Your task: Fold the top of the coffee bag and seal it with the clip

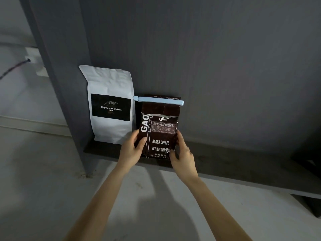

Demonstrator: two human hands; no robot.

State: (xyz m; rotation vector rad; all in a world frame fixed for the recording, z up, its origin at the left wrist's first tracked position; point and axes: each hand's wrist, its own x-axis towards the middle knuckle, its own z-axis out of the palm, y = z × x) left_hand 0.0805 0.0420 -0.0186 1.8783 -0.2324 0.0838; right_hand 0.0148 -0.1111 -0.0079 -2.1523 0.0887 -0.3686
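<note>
Fingers (141, 142) of both hands pinch the dark brown foil coffee bag (160, 129) by its sides; above them the pale blue plastic clip (159, 100) already spans the folded top. We judge sealing done, releasing next.

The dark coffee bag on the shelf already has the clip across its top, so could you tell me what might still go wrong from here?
1. Both hands, left hand and right hand, grip the dark coffee bag low on its sides; letting go unevenly might tip it off the narrow shelf.
2. It stands close beside the white coffee bag, which a nudge could topple.
3. The blue clip overhangs both edges and could catch and slip.
</note>
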